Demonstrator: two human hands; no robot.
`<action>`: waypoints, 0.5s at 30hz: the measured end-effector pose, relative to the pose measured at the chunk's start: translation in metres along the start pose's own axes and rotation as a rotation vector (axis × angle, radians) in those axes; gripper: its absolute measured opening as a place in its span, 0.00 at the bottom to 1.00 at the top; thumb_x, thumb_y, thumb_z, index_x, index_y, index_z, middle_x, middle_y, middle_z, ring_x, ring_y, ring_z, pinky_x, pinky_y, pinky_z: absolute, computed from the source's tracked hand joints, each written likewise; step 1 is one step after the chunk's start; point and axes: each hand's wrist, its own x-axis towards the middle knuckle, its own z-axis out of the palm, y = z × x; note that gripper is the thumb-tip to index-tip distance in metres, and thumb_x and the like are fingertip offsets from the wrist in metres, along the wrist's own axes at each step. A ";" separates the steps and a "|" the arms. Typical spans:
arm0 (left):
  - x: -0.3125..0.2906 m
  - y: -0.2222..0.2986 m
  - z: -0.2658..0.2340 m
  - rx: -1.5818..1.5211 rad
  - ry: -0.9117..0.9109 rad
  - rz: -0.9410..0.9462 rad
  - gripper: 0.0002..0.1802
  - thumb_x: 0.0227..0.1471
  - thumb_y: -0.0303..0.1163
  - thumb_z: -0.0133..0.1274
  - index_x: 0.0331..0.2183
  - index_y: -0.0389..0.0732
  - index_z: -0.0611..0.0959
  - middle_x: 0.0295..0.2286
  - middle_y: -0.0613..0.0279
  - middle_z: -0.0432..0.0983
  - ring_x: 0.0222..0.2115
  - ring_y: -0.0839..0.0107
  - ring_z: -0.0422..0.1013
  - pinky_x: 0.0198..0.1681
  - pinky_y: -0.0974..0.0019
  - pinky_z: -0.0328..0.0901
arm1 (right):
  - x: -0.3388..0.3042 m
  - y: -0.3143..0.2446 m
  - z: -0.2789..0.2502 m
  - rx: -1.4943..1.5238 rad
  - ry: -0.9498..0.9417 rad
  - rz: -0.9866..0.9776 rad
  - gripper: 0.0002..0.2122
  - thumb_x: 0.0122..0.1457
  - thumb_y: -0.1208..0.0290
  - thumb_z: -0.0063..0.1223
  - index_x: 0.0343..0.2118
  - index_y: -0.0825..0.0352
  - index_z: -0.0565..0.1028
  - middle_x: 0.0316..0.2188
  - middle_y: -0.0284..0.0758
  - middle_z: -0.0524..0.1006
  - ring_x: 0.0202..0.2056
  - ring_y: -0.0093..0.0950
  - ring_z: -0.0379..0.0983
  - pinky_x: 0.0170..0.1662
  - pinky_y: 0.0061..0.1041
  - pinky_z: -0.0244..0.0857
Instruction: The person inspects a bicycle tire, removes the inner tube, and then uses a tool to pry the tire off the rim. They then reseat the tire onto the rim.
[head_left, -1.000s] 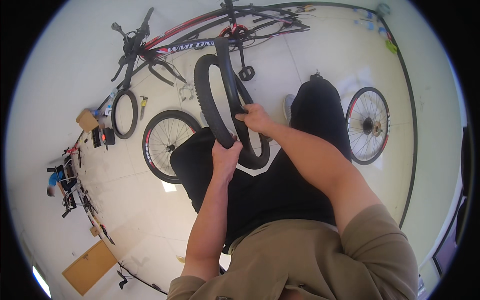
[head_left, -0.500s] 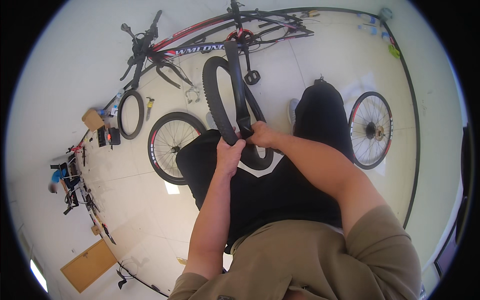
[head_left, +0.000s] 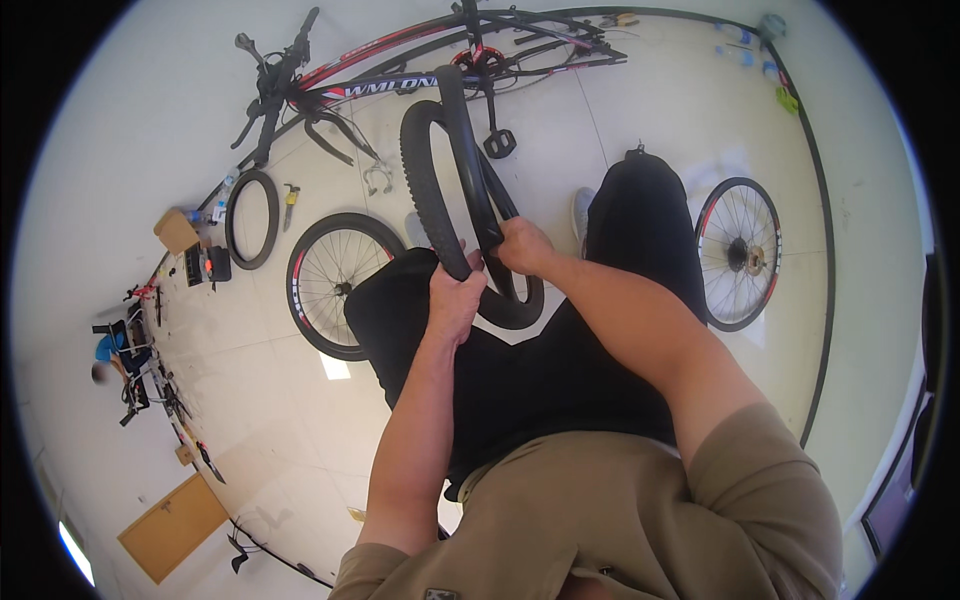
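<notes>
A black knobby bicycle tire (head_left: 424, 190) stands tilted between my knees, off any rim. My left hand (head_left: 456, 303) is wrapped round its near left side, thumb on top. A smooth black inner tube (head_left: 466, 150) runs lengthwise through the tire's opening, and its far end sticks out past the tire. My right hand (head_left: 524, 247) is closed on the tube near the tire's right side. Its fingertips are partly hidden. Whether the tube's near part sits inside the tire, I cannot tell.
Beyond the tire lies a wheelless bicycle frame (head_left: 400, 85). Wheels lie left (head_left: 318, 325) and right (head_left: 712, 285) of my legs. A loose tire (head_left: 232, 225), a yellow-handled tool (head_left: 290, 205) and a cardboard box (head_left: 176, 231) are further left. Another person (head_left: 110, 348) works far left.
My right hand has slid a little farther up along the inner tube. The tube's far end has swung slightly left. My left hand keeps its hold on the tire.
</notes>
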 end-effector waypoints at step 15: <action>0.034 0.069 0.003 0.001 0.110 -0.037 0.14 0.46 0.24 0.51 0.37 0.30 0.72 0.22 0.50 0.76 0.22 0.61 0.76 0.25 0.59 0.73 | -0.012 -0.008 -0.019 0.415 -0.259 0.050 0.22 0.48 0.55 0.66 0.33 0.74 0.78 0.20 0.35 0.72 0.19 0.23 0.67 0.20 0.27 0.61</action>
